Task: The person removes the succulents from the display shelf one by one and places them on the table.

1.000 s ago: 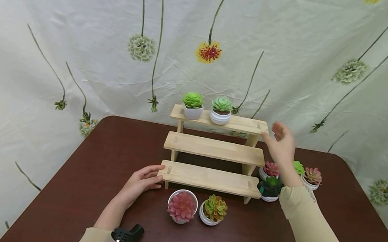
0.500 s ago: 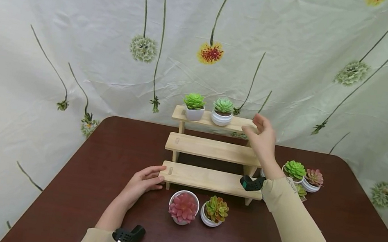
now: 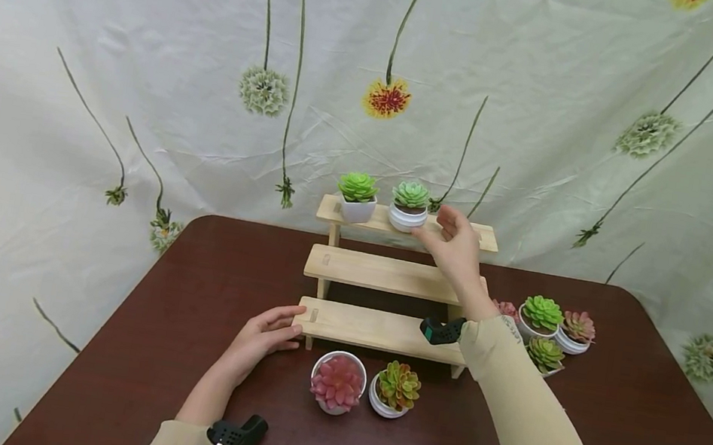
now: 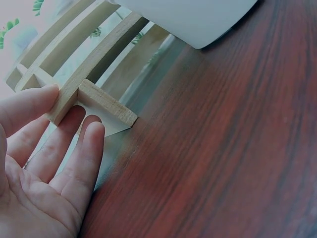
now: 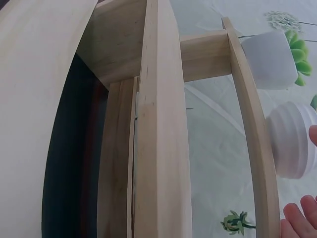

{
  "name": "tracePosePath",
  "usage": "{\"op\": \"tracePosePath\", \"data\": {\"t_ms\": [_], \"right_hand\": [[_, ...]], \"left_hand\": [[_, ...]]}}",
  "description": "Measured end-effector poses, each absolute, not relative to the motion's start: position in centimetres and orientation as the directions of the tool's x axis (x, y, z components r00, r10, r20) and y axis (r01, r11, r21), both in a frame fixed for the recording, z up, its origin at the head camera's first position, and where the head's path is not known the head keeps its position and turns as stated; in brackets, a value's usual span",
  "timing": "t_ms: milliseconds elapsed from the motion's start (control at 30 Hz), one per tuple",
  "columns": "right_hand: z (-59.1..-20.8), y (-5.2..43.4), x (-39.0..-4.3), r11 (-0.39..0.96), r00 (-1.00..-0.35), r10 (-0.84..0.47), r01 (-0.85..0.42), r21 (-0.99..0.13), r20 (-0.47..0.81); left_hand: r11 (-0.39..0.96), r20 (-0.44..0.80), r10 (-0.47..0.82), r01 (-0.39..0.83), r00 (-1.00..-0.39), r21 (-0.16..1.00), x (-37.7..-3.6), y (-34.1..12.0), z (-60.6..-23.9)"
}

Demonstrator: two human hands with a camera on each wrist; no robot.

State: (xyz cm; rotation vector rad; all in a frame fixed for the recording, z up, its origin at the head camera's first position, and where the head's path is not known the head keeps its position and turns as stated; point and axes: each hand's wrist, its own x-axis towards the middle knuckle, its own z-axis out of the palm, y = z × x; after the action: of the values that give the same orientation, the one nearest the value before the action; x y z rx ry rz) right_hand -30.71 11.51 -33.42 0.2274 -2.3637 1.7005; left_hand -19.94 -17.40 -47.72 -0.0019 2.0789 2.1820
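Pale, bare and raised, the right hand [image 3: 455, 248] sits just right of centre in the head view, its curved fingers parted and holding nothing, the fingertips [image 3: 442, 219] just beside the round ribbed white pot with a pale green succulent [image 3: 409, 207]; whether they touch it cannot be told. That pot lies to the left of the hand, on the top step of the three-step pale wooden stand [image 3: 478, 236], upright, with the square white pot of bright green succulent [image 3: 357, 197] next to it further left. The right wrist view shows the ribbed pot [image 5: 292, 141] at the right edge, with a fingertip [image 5: 313, 135] near it. The left hand [image 3: 263, 335], lower centre-left of the frame, rests with straight fingers against the left end of the bottom step; the left wrist view shows its fingers [image 4: 34, 106] laid along the wood. The right hand is far nearer the ribbed pot. On the dark brown wooden table [image 3: 183, 289] stand more potted succulents.
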Motion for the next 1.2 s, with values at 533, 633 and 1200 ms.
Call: {"op": "tracePosePath", "data": {"t_ms": [533,633,1200], "right_hand": [[-32.9,9.5,-31.5,0.381,-0.977,0.015,-0.192,-0.904,0.214],[-32.9,9.3,-31.7,0.403,-0.977,0.008,-0.191,-0.895,0.212],[-33.1,9.2,-31.6,0.417,-0.977,0.011,-0.189,-0.889,0.213]], "left_hand": [[-0.061,-0.07,0.1,-0.076,-0.993,0.995,-19.9,-17.5,-47.8],[-0.06,-0.065,0.104,-0.072,-0.992,0.996,-19.8,-17.5,-47.8],[-0.062,-0.066,0.115,-0.073,-0.991,0.995,-19.8,-17.5,-47.8]]}}
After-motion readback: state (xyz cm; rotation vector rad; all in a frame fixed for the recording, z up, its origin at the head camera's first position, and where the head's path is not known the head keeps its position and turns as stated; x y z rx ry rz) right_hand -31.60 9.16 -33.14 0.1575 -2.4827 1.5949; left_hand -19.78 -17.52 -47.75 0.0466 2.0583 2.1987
